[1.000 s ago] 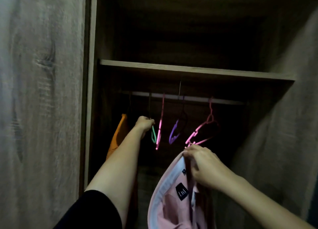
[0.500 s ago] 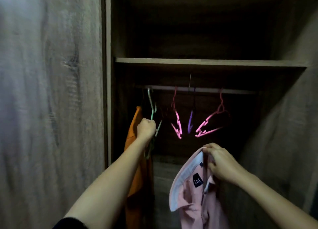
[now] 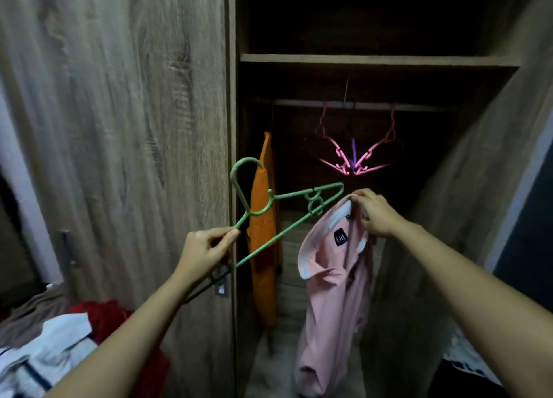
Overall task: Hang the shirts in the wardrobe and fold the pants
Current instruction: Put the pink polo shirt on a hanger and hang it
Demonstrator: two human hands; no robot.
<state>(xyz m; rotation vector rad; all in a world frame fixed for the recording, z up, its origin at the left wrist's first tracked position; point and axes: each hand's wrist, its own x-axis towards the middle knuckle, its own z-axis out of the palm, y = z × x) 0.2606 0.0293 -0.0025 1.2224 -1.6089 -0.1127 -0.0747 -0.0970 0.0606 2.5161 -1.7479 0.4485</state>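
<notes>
Our left hand pinches the green hanger below its hook, out in front of the wardrobe door edge. Our right hand grips the pink shirt by the collar at the opening. An orange garment hangs just behind the hanger. Pink hangers bunch mid-rail, and there's a gap on the rail between them and the orange garment. Clothes heap lower left.

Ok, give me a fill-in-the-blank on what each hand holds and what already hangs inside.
1. The left hand holds a ____ hanger.
2. The right hand pinches the pink shirt by its ____.
3. The garment already hanging in the wardrobe is ____.

Missing words: green; collar; orange.
</notes>
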